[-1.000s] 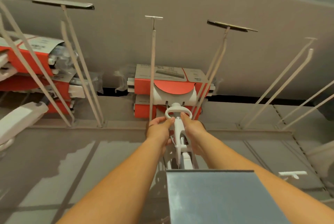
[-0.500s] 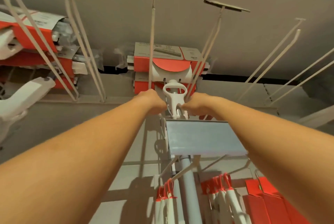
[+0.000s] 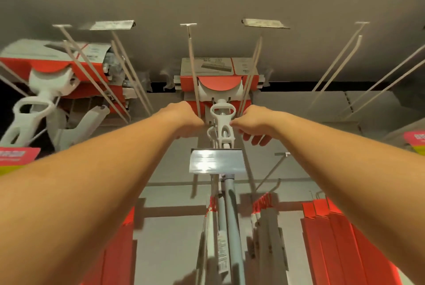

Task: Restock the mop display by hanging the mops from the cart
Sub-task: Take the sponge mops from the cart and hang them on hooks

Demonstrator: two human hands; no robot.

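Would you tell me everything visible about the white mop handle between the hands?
The mop handle looks like white plastic, with an oval loop on top and cut-outs below, joined to a grey pole. It hangs upright in front of red boxes. The right hand seems to touch its side; whether the left hand touches it is unclear.

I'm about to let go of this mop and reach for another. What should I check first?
1. White looped mop handle threaded on the hook rod: ok, a grey rod shows inside the loop.
2. Handle pushed behind the clear price-label holder: ok.
3. Right hand released: ok, fingers relaxed, holding nothing.
4. Left hand released: cannot tell, its fingers are hidden.
5. Grey mop pole hanging straight down: ok.
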